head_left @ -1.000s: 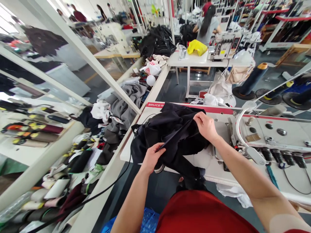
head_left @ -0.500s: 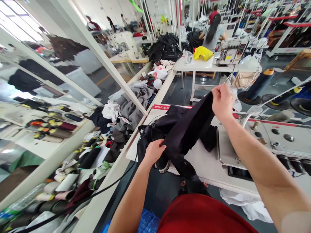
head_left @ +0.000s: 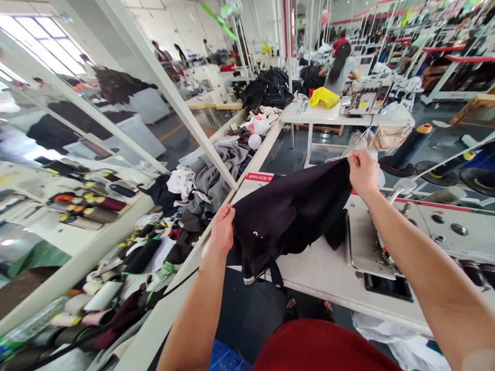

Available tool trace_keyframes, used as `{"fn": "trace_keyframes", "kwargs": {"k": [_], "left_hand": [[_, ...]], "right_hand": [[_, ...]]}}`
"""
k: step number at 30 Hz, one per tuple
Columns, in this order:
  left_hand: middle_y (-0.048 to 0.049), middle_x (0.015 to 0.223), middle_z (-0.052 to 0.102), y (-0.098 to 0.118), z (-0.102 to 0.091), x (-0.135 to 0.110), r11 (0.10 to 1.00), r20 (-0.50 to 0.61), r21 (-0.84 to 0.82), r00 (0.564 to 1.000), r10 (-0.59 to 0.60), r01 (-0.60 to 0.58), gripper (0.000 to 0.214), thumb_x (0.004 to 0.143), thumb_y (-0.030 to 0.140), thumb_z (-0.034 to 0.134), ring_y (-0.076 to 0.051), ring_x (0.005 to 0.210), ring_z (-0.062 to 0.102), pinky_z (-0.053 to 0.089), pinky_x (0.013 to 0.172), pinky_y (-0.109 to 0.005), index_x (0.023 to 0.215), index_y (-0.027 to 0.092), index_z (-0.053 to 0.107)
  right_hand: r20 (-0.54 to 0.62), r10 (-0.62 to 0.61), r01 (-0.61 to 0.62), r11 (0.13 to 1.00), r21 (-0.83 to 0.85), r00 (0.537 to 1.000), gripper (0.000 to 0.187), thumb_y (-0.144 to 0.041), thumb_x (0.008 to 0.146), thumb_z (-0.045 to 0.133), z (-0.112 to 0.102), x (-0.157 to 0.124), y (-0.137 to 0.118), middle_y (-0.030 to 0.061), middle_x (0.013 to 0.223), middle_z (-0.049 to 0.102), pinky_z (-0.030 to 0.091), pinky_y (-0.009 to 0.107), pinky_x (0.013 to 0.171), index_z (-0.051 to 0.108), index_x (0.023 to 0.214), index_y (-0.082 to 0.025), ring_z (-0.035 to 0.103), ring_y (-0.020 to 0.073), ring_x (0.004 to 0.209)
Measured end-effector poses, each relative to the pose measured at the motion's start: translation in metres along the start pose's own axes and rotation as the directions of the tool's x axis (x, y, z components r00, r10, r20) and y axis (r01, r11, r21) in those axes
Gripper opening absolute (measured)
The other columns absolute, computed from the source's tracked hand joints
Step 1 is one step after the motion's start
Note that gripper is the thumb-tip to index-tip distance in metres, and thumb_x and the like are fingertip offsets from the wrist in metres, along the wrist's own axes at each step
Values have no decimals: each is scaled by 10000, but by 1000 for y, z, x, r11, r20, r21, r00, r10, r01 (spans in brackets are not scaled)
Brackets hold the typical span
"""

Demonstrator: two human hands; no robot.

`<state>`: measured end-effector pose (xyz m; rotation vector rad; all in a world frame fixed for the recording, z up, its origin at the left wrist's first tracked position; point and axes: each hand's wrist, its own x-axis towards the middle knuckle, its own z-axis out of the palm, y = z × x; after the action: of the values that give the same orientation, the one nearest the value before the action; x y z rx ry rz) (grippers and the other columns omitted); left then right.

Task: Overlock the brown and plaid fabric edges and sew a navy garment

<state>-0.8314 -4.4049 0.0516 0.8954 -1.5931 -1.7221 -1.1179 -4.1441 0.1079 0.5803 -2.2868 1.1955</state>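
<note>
Starting on the far left, a white-framed rack [head_left: 73, 247] is carrying dozens of fabric rolls and folded pieces, too many and too jumbled to count. Next along, a heap of gray cloth [head_left: 212, 175] is lying on a long white bench [head_left: 253, 154], with one white balloon [head_left: 254, 141] sitting just beyond it. And here are the two hands! The left hand [head_left: 223, 230] is pinching one edge of a single black garment [head_left: 290, 216], fingers clamped firmly on the cloth. The right hand [head_left: 362, 172] is clenching the garment's upper corner, so the piece is stretching between them, held up over a white sewing table [head_left: 320, 273]. A ribbed, striped cuff [head_left: 249, 280] is dangling below it. Behind, one co-worker [head_left: 339, 69] is sitting beyond a white table [head_left: 309, 116] that is holding one yellow bag [head_left: 324, 97] and one overlock machine [head_left: 363, 98]. Over on the right, a sewing machine's steel plate [head_left: 363, 242] is gleaming beside the garment, and one tall, dark thread cone [head_left: 410, 147] is standing past the table, with more dark rolls crowding the right edge.
</note>
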Motion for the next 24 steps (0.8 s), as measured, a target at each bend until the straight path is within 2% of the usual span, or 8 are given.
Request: {"fn": "trace_keyframes", "kwargs": {"k": [6,9,11,14,16,20,22,24], "left_hand": [[39,671,514,4,18,14,992,-148,-29,982,120,-126,245,656,360,636,-89,632,470,392,612,-197,790,168,562],[42,693,503,23,33,28,974,-228,-4,948,221,-228,152,727,313,573,-88,667,461,393,656,-200,776,170,555],[41,718,494,48,44,38,919,-277,109,876,394,-379,99,777,264,537,-90,721,465,388,712,-202,778,167,558],[30,767,504,98,61,52,690,-238,379,655,717,-617,127,861,225,465,-103,801,484,383,796,-229,841,155,569],[20,793,514,132,71,60,569,-207,454,540,816,-686,155,895,221,429,-113,827,498,389,821,-250,880,147,564],[11,792,523,189,86,79,516,-243,441,456,856,-734,137,902,188,436,-121,834,518,406,819,-269,877,133,559],[13,783,512,212,92,94,494,-219,454,444,869,-742,159,911,170,417,-119,857,528,399,824,-276,892,98,557],[20,770,500,232,96,109,484,-166,470,464,870,-738,181,912,174,412,-120,873,537,389,821,-278,900,59,551]], "right_hand": [[54,-19,18,1000,18,998,129,-241,818,456,5,-4,3,21,714,594,362,285,643,519,710,-214,514,168,682],[2,-3,3,999,36,1000,130,-214,814,464,-1,13,0,11,693,566,368,285,656,506,693,-197,505,153,678],[-130,-11,21,997,73,991,149,-206,833,452,-12,36,-9,0,681,527,373,282,665,491,692,-184,499,138,684],[-386,-63,129,981,148,920,191,-238,892,426,-40,79,-34,-1,697,479,385,276,685,471,716,-177,488,119,703],[-444,-83,181,966,184,892,212,-261,922,409,-61,105,-53,17,720,473,393,274,697,461,734,-178,474,111,702],[-469,-151,246,958,148,870,289,-381,957,345,-93,144,-79,77,787,507,415,293,737,470,791,-180,480,120,732],[-521,-200,281,956,81,830,287,-427,954,358,-101,162,-84,85,817,529,425,308,763,468,793,-217,482,133,758],[-529,-178,239,970,47,830,255,-428,942,400,-107,176,-85,72,805,544,433,333,749,447,747,-271,482,154,747]]}}
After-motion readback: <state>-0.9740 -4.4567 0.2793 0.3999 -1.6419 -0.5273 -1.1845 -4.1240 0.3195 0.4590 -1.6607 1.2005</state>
